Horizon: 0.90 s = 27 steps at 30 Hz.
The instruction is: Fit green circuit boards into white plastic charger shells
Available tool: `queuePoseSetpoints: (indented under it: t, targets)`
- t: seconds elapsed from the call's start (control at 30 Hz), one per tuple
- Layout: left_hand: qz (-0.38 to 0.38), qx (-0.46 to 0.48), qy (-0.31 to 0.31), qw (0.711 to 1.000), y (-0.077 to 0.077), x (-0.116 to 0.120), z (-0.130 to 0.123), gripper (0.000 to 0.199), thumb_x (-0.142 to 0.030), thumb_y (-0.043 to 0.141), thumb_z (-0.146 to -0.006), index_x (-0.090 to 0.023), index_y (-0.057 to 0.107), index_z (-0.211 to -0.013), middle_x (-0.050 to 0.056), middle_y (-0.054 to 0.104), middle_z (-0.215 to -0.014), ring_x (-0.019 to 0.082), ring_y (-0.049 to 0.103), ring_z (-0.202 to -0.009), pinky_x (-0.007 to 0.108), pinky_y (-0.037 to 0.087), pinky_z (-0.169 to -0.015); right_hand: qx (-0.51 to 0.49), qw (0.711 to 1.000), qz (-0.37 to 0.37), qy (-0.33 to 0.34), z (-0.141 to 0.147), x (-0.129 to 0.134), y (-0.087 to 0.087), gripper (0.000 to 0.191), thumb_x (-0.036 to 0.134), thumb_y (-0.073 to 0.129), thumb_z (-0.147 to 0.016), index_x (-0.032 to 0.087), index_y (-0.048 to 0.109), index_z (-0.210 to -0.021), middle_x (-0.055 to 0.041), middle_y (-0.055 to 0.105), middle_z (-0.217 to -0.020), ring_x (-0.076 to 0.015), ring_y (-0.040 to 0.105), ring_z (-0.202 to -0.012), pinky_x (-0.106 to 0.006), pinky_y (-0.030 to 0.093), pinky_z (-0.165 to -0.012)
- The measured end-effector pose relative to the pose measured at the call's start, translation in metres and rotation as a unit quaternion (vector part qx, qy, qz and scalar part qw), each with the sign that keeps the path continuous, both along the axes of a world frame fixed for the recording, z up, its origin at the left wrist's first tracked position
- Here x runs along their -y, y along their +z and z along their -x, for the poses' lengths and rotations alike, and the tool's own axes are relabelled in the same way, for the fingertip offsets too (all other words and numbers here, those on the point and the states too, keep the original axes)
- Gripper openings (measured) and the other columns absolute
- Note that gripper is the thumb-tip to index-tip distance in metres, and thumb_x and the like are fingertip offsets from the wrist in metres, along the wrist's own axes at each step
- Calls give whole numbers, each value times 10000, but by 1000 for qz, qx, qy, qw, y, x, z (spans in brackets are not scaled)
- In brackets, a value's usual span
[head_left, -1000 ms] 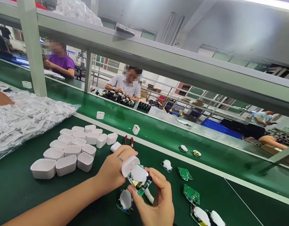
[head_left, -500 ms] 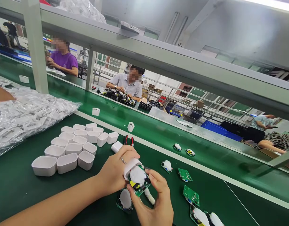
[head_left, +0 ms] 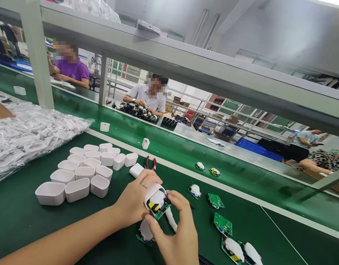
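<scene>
My left hand (head_left: 135,200) grips a white plastic charger shell (head_left: 153,191) by its outside, with a ring on one finger. My right hand (head_left: 176,230) pinches a green circuit board (head_left: 160,208), whose end sits in the shell's open mouth. A white insulating wrap (head_left: 157,198) covers part of the board, and a white strip (head_left: 171,219) hangs below it. Under my hands lies another wrapped board (head_left: 144,231), partly hidden. Just above my left hand rests a white charger body (head_left: 136,170), beside red-handled pliers (head_left: 150,163).
Several open white shells (head_left: 84,173) stand grouped on the green belt (head_left: 61,217), beside a plastic bag of white parts (head_left: 28,140). Several boards (head_left: 216,200) lie to the right. Co-workers (head_left: 149,97) sit beyond a grey metal shelf rail (head_left: 186,81).
The board has moved further into the shell's mouth, with its white wrap now partly inside. Both hands have drawn closer together, and the whole view has shifted slightly.
</scene>
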<state>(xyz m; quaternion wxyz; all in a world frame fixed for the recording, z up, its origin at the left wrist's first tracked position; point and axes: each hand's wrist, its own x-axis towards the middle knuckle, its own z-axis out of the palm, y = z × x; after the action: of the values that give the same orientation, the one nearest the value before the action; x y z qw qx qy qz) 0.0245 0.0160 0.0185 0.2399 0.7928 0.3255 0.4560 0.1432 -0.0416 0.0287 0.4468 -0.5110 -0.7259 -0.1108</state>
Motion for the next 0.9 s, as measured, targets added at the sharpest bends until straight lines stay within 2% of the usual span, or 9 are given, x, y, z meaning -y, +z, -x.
queuePoseSetpoints:
  t: [0.1, 0.17, 0.27, 0.37, 0.5, 0.6, 0.73, 0.83, 0.9]
  targets:
    - [9, 21, 2, 1000, 0, -1, -1, 406, -53, 444, -551, -189, 387, -929, 63, 401, -980, 193, 467, -903, 332, 421, -776, -45, 999, 24, 6, 0, 2, -3, 411, 309, 522, -696, 189, 383, -1064, -103, 530, -993, -221, 513, -928, -342, 470, -692]
    - [14, 30, 1, 999, 0, -1, -1, 420, -44, 447, -542, -192, 381, -930, 63, 396, -976, 191, 463, -901, 335, 414, -783, -54, 998, 19, 15, 0, 2, -4, 328, 274, 501, -721, 199, 399, -1023, -98, 537, -993, -216, 510, -937, -340, 473, -688]
    - [19, 45, -9, 999, 2, -1, 0, 434, -29, 449, -524, -192, 382, -920, 60, 397, -966, 189, 457, -900, 332, 407, -785, 25, 998, -31, 39, -3, 1, -4, 183, 239, 496, -739, 192, 441, -907, -114, 542, -999, -221, 510, -937, -357, 462, -705]
    - [35, 71, -18, 997, 3, -1, 0, 417, -20, 450, -516, -185, 394, -895, 53, 407, -935, 186, 450, -890, 323, 396, -778, 127, 987, -87, 33, -6, -1, 0, 166, 223, 479, -750, 167, 467, -906, -146, 537, -1001, -236, 516, -925, -394, 439, -728]
    - [89, 103, -39, 990, 8, 1, -1, 378, -42, 480, -525, -178, 403, -870, 39, 408, -912, 171, 444, -840, 299, 378, -741, 177, 980, -91, 8, -7, -1, 4, 143, 235, 445, -761, 157, 488, -873, -170, 529, -1017, -253, 516, -914, -410, 442, -693]
    - [172, 129, -71, 974, 11, 4, -3, 331, -90, 506, -550, -177, 396, -850, 19, 416, -851, 139, 437, -728, 250, 373, -621, 169, 982, -84, 17, -4, -2, 4, 164, 233, 454, -756, 144, 470, -893, -191, 523, -1029, -258, 515, -920, -404, 458, -674]
    - [267, 180, -144, 936, 9, 7, -5, 316, -147, 528, -579, -172, 367, -850, -21, 415, -722, 88, 377, -576, 203, 318, -492, 136, 988, -65, 30, 0, -2, -1, 198, 222, 474, -748, 137, 446, -924, -207, 526, -1038, -259, 524, -935, -377, 480, -678]
    - [288, 198, -196, 916, 1, 5, -6, 366, -125, 531, -583, -174, 343, -894, -28, 424, -706, 77, 373, -562, 196, 305, -481, 117, 992, -40, 26, 0, -3, -5, 183, 225, 468, -754, 146, 450, -918, -209, 519, -1061, -256, 519, -963, -339, 493, -673]
    - [285, 200, -211, 913, -4, 4, -8, 387, -81, 517, -580, -177, 344, -914, -26, 429, -726, 75, 382, -582, 193, 309, -497, 109, 993, -25, 26, 0, -3, -7, 179, 230, 458, -759, 151, 457, -919, -206, 512, -1078, -250, 516, -974, -321, 495, -673]
